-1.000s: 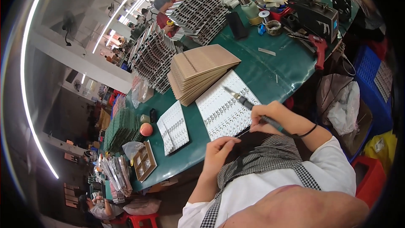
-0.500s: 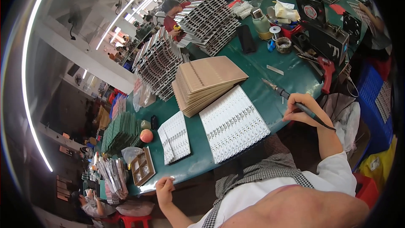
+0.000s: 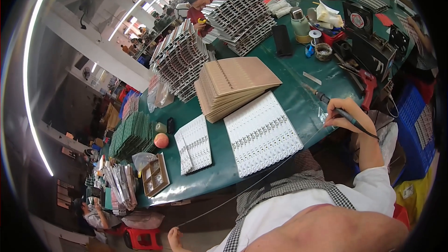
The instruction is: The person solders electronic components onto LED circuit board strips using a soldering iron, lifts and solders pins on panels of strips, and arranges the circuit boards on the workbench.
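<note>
The green table (image 3: 303,105) spreads in front of me, its near edge curving past my waist. At my right, a blue crate (image 3: 405,107) holds a pale patterned board (image 3: 423,119). On the table's far side, a red tray (image 3: 333,38) is heaped with crumpled white material (image 3: 329,16); near the left end, a brown divided box (image 3: 165,173) has small pale pieces in its compartments, too small for me to tell apart.

The big white panel (image 3: 263,135) lies flat with its scalloped side at the table's near edge, just in front of the brown stack (image 3: 238,81). Bare green lies right of it, toward a small metal strip (image 3: 312,78).

There, my right hand (image 3: 350,114) has its fingers curled round the soldering iron (image 3: 322,97), tip pointing away and leftward, right of the panel. My left hand (image 3: 175,239), low and beyond the edge, pinches a thin strand (image 3: 201,215) that runs taut toward the panel's near right corner.
</note>
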The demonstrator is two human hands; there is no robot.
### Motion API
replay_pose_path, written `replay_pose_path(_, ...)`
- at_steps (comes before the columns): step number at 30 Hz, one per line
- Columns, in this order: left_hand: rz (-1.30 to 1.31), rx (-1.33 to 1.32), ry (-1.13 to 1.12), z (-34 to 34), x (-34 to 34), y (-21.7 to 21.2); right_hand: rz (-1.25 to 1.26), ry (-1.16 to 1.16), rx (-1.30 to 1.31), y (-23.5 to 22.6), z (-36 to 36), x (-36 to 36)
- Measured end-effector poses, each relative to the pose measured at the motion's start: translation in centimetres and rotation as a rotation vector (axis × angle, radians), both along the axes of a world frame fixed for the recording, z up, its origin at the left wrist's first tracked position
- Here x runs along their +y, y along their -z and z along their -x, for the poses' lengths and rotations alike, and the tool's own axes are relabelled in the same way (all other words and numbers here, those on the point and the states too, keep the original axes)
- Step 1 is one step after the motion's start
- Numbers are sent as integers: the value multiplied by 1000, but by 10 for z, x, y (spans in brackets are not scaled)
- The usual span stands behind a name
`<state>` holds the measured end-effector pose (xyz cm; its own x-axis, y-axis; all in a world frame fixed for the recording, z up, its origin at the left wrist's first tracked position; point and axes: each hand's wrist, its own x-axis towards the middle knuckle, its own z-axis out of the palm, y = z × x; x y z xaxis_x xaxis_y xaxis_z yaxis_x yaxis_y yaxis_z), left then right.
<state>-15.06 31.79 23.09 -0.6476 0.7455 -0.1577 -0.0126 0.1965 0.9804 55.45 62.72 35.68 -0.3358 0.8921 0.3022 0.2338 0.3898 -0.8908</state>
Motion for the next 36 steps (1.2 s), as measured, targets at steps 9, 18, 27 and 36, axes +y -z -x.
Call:
replay_pose_path(9, 398, 87, -2, 67, -88, 103, -84, 21, -62, -8, -6, 3)
replay_pose_path(18, 668, 432, 268, 56, -66, 98, 34, 4, 102, -12, -25, -3)
replay_pose_path(27, 672, 776, 583, -43, 62, 32, -172, -203, -138, -12, 80, -15)
replay_pose_path(36, -247, -11, 1118, -337, 244, -78, -244, -337, -289, 6, 175, -28)
